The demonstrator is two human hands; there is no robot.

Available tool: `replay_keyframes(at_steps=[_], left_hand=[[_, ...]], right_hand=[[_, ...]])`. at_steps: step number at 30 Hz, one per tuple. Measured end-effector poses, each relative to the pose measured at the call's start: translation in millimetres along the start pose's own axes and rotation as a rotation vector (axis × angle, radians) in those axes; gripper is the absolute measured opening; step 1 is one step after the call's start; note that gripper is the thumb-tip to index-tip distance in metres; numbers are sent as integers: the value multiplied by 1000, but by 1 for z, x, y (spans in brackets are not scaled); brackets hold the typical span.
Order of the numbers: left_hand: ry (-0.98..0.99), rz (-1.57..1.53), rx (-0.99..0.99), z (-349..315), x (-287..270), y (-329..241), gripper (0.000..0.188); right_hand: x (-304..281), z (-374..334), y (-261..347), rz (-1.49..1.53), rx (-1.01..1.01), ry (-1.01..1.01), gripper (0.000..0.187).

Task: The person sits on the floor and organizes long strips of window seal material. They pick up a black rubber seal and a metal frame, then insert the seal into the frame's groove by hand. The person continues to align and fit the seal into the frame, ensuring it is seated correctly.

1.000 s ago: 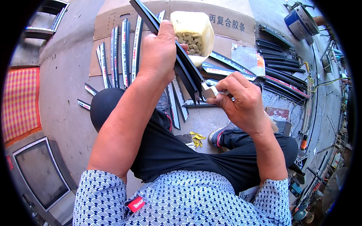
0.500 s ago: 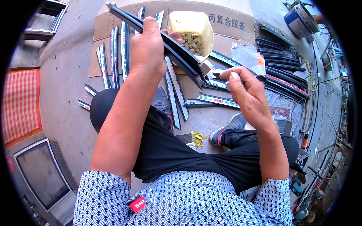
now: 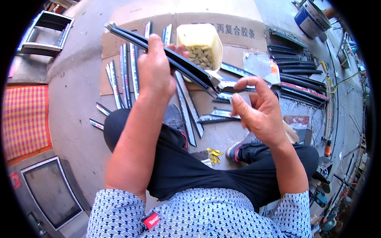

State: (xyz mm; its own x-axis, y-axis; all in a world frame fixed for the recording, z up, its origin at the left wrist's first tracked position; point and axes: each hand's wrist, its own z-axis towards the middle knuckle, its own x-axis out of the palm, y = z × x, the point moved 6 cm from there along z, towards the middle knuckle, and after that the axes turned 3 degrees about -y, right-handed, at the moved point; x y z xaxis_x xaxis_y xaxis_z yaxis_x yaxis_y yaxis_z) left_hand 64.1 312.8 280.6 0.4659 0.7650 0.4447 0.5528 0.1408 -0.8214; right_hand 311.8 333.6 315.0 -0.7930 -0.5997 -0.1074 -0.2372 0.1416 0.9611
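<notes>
Metal strip (image 3: 174, 59), long and dark, sits in our left hand (image 3: 154, 71); the fingers are wrapped tight around its middle, and it slants from upper left down to a cut end at centre. Our right hand (image 3: 258, 109) is just beside that cut end, thumb and forefinger curled toward each other, the other fingers loosely bent. We cannot tell whether they pinch anything. Behind the strip stands a yellow tub (image 3: 200, 43) of small pale blocks on a cardboard sheet (image 3: 238, 29). Shorter strips (image 3: 125, 73) lie in a row on the cardboard and the concrete. Below, our black trousers (image 3: 190, 174) and 1 shoe (image 3: 242, 148) show.
</notes>
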Motion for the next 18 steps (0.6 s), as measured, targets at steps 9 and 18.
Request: replay_keyframes(at_steps=[9,18], left_hand=[[6,-19,1,-2,4,-6,38],[5,-47,23,2,2,-5,44]], right_hand=[[7,1,-5,103,20,28,20],[11,0,-1,138,14,102,37]])
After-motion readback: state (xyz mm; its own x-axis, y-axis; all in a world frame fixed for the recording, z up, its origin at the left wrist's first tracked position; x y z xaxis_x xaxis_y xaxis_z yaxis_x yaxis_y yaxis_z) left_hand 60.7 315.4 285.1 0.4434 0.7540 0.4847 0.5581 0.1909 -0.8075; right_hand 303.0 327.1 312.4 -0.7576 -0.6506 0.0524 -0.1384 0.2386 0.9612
